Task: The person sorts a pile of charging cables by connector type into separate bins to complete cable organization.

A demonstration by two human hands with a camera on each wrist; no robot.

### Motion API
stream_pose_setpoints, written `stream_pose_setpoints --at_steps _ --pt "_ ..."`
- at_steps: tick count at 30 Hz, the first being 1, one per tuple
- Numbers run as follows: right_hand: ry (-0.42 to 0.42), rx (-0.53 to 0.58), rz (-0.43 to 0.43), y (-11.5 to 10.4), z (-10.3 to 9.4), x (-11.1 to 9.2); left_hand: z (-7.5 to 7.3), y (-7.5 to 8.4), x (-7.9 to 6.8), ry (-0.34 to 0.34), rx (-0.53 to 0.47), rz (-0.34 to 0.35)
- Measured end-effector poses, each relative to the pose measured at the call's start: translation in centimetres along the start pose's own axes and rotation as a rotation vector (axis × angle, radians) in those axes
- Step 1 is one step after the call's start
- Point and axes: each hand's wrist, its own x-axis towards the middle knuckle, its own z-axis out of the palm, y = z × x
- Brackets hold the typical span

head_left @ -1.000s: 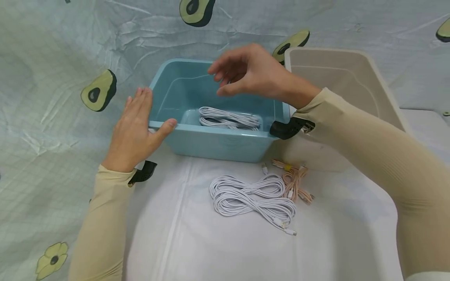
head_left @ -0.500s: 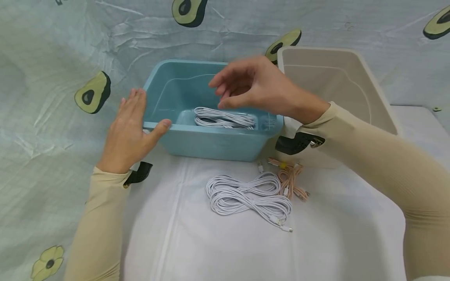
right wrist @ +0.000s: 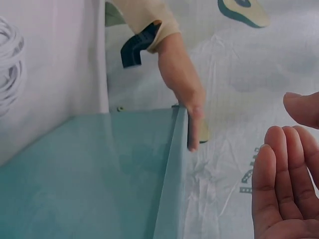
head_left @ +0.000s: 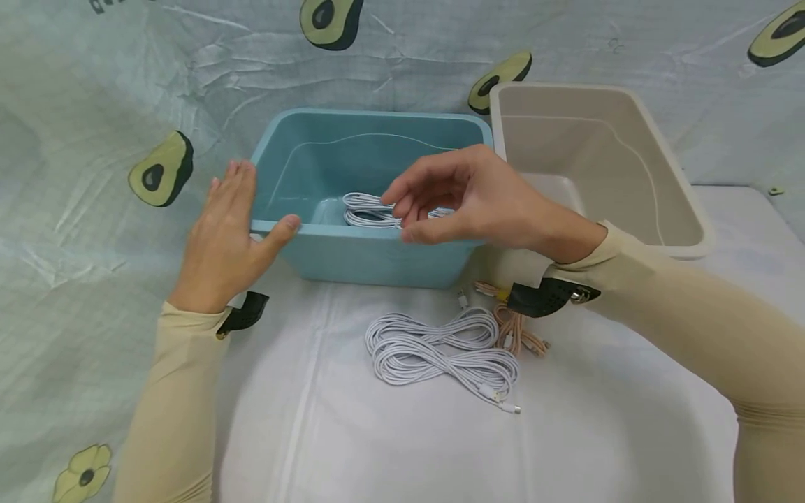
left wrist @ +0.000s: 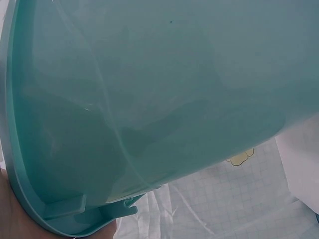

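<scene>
My left hand (head_left: 220,241) rests with straight fingers on the front left corner of a blue plastic bin (head_left: 377,255); in the left wrist view the bin's outer wall (left wrist: 169,99) fills most of the picture. Over the bin's front rim hovers my right hand (head_left: 478,199), its fingers loosely bent and nothing between fingers and thumb. Inside the bin lies a coiled white cable (head_left: 367,211), partly hidden behind that hand. Several loops of white cable (head_left: 446,353) lie on the cloth in front, beside a bundle of orange-pink cable (head_left: 518,332) that my right wrist partly covers.
A beige bin (head_left: 682,202) stands against the blue one on its right, with my right forearm passing in front of it. White cloth (head_left: 402,454) covers the table, and an avocado-print sheet (head_left: 75,105) hangs behind and to the left.
My right hand has come down and toward me, from above the blue bin's inside to its front rim. The left hand stays on the corner. The whole view has shifted slightly.
</scene>
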Motion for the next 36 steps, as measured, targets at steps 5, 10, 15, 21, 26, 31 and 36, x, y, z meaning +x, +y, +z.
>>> stream_pose_setpoints --at_steps 5,10,15,21,26,31,36 --pt "-0.039 0.033 -0.011 0.2 0.9 -0.8 -0.2 -0.3 -0.2 0.008 -0.001 -0.005" --pt "-0.081 0.056 -0.032 0.8 1.9 -1.8 -0.5 -0.5 -0.5 0.01 0.007 -0.011" --pt "-0.111 0.103 -0.049 1.4 3.3 -2.8 -0.8 -0.6 -0.7 0.013 0.008 -0.02" --pt "-0.125 0.145 0.004 2.7 4.8 -4.2 -1.0 -0.7 -0.8 0.018 0.01 -0.022" --pt "-0.11 0.17 0.011 4.1 5.7 -5.0 -1.0 -0.8 -0.8 0.033 0.001 -0.014" --pt "-0.096 0.195 -0.017 5.6 6.6 -5.6 -1.0 -0.8 -0.8 0.03 0.001 -0.022" --pt "-0.089 0.16 -0.045 7.0 7.5 -6.4 -0.9 -0.7 -0.8 0.035 0.004 -0.019"
